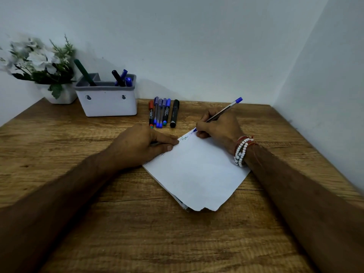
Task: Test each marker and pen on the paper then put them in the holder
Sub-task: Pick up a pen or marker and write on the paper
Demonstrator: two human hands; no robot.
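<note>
- Both bare forearms are reaching in over the near edge of the brown wood-grain table, one from each near corner.
- Near the middle of the table, a white sheet of paper with a ragged near corner is lying turned at an angle, with more sheets showing under its near left edge.
- The left hand is resting palm down on the paper's left corner, its fingers lying straight and pressing the sheet flat, grasping nothing.
- The right hand, with white bead and red thread bracelets on its wrist, is sitting at the paper's far corner.
- Its fingers are pinching a clear-barrelled blue ballpoint pen, whose tip is touching the paper beside some small green and blue scribbles and whose blue end is pointing up toward the far right corner.
- Close to the far edge, a row of pens and markers is lying side by side: a red-capped marker at the left, blue ones between, and a black marker at the right.
- Left of the row, a white rectangular holder with a grey rim is standing at the far edge.
- A dark green marker is leaning in its left compartment, and black and blue markers are standing in its right one.
- A white pot of white flowers is occupying the far left corner, just beside the holder.
</note>
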